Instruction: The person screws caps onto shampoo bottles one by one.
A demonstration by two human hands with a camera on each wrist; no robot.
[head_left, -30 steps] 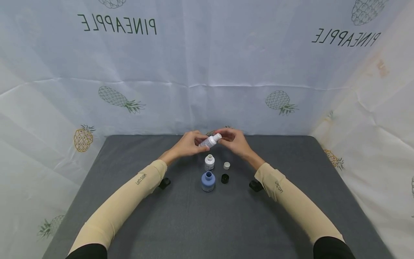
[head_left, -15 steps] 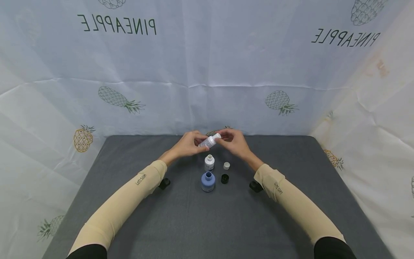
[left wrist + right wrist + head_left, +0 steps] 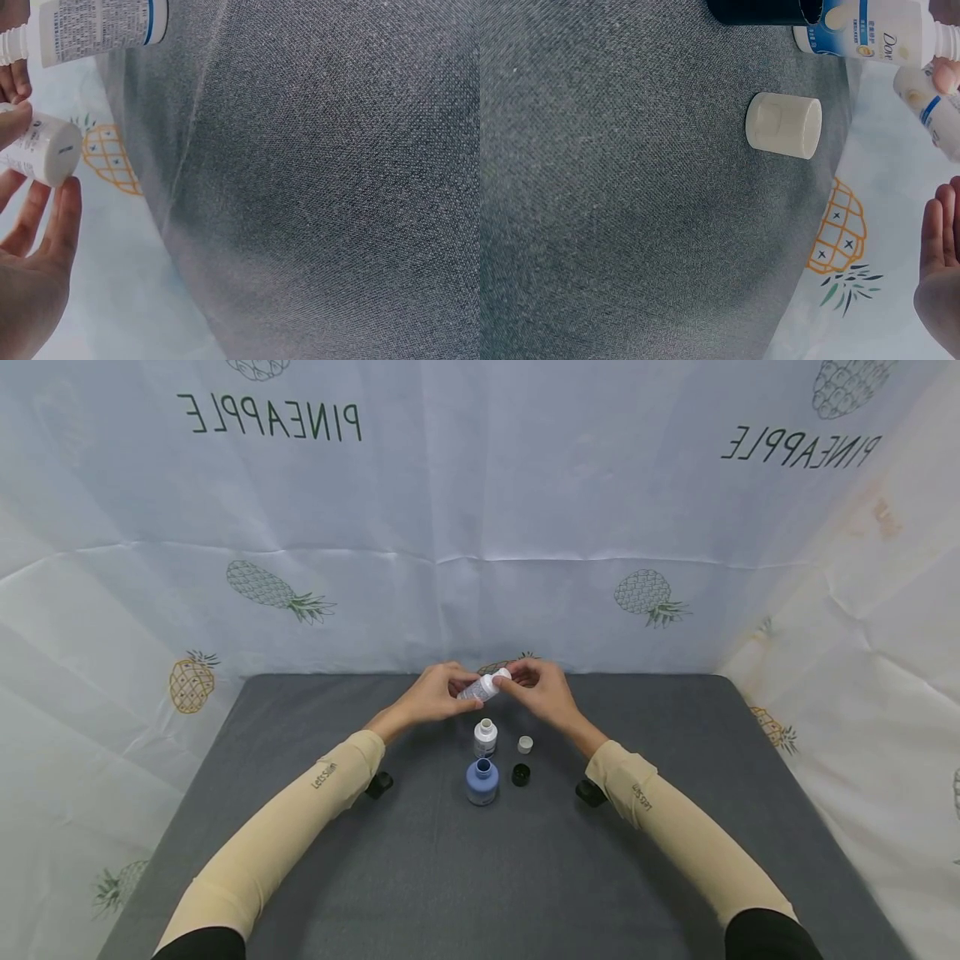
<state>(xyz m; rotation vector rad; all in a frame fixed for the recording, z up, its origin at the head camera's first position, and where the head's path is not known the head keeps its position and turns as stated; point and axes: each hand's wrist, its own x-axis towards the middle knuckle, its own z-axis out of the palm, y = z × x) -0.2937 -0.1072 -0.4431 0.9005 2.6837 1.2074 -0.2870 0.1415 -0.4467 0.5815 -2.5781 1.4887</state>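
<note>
Above the back of the table, my left hand (image 3: 435,695) grips a small white bottle (image 3: 477,691) round its body. The bottle is tilted, its top up and to the right. My right hand (image 3: 546,690) pinches the white cap (image 3: 504,673) at that end, the thumb partly covering it. In the left wrist view, the bottle's flat base (image 3: 64,154) faces the camera with fingertips against it. Just below the hands stands an uncapped white bottle (image 3: 485,741) with a threaded neck. Nearer still is an uncapped blue bottle (image 3: 482,783).
To the right of the standing bottles lie a loose white cap (image 3: 525,744) and a black cap (image 3: 521,774). Dark devices sit under both wrists, such as the right one (image 3: 591,792). A pineapple-print curtain (image 3: 480,610) hangs behind the grey table (image 3: 480,885).
My right thumb and fingers have shifted further over the cap of the held bottle. The left hand keeps its grip, nearly still. The standing bottles and loose caps have not moved.
</note>
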